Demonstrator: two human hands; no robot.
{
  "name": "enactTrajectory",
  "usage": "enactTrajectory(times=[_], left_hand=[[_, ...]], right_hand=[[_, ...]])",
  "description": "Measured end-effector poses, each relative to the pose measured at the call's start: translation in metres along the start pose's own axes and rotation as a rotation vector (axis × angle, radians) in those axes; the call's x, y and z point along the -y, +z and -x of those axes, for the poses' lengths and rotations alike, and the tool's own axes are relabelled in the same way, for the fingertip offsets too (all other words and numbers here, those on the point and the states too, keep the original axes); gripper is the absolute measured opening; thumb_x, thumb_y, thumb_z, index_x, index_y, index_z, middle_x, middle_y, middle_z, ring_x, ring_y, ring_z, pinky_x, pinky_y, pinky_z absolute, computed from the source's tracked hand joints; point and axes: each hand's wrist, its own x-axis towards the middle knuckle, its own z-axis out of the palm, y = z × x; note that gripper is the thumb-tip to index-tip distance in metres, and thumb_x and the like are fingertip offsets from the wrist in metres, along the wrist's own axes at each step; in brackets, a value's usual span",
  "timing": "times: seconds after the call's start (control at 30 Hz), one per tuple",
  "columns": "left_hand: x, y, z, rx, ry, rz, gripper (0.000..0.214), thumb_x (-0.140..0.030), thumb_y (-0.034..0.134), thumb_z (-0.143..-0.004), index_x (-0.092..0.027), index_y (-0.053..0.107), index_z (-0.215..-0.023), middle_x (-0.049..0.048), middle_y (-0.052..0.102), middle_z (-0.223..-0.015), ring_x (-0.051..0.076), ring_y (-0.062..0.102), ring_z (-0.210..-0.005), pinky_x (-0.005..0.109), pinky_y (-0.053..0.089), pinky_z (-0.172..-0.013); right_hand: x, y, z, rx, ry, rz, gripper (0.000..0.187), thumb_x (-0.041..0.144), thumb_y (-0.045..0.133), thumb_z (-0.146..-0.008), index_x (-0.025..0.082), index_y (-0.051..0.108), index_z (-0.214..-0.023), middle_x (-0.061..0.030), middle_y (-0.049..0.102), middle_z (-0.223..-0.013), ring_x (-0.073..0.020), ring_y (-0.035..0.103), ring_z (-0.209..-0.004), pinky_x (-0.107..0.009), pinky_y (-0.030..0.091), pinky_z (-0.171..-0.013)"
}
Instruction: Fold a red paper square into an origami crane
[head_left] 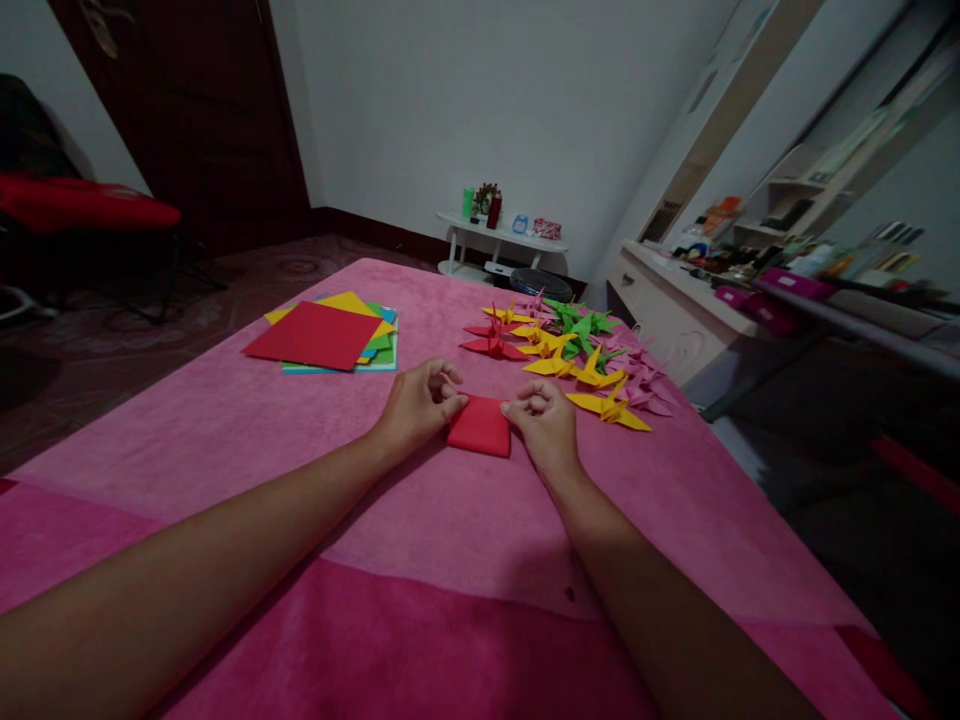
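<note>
A small folded red paper (480, 426) lies on the pink cloth (450, 520) between my hands. My left hand (420, 403) pinches its upper left corner, fingers curled. My right hand (541, 418) pinches its upper right edge, fingers closed too. Both forearms reach in from the bottom of the view.
A stack of coloured paper sheets (322, 335), red on top, lies at the far left. Several folded paper cranes (570, 360) in red, yellow, green and pink sit at the far right. A white dresser (675, 310) stands beside the right edge, a small white shelf (502, 245) behind.
</note>
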Motion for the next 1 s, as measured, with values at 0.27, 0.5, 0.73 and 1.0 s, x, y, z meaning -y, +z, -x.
enactTrajectory(times=[0.27,0.5,0.73,1.0], left_hand=[[0.007,-0.006,-0.014,0.260,0.173,-0.570,0.015,-0.016,0.061,-0.072,-0.021,0.071,-0.083,0.0022,0.065,-0.074,0.015,0.057,-0.068,0.025,0.041,-0.061],[0.015,-0.008,-0.027,0.421,0.475,-0.434,0.020,-0.009,0.056,-0.076,-0.018,0.073,-0.071,0.0060,0.065,-0.082,0.017,0.058,-0.083,0.030,0.044,-0.081],[0.002,-0.014,-0.029,0.565,0.429,-0.536,0.012,-0.026,0.072,-0.071,-0.021,0.075,-0.081,0.0046,0.070,-0.084,0.019,0.060,-0.085,0.031,0.042,-0.083],[-0.008,-0.014,-0.024,0.592,0.453,-0.634,0.023,-0.034,0.076,-0.069,-0.021,0.075,-0.088,0.0067,0.069,-0.089,0.021,0.060,-0.086,0.031,0.041,-0.081]], right_hand=[[-0.006,0.002,-0.010,0.090,-0.061,0.470,0.012,0.016,0.062,-0.061,0.022,0.059,-0.071,0.0044,0.057,-0.056,-0.0122,0.050,-0.052,-0.022,0.035,-0.049],[-0.010,0.000,-0.011,0.168,-0.135,0.524,0.006,0.015,0.062,-0.064,0.019,0.065,-0.068,0.0021,0.057,-0.066,-0.0110,0.051,-0.059,-0.022,0.039,-0.055],[-0.016,0.000,-0.013,0.227,-0.200,0.514,0.018,0.010,0.058,-0.067,0.020,0.072,-0.069,0.0002,0.058,-0.075,-0.0117,0.053,-0.065,-0.023,0.041,-0.060],[-0.010,0.000,-0.008,0.260,-0.215,0.533,0.021,0.009,0.056,-0.069,0.023,0.072,-0.067,0.0002,0.060,-0.074,-0.0129,0.054,-0.068,-0.025,0.043,-0.064]])
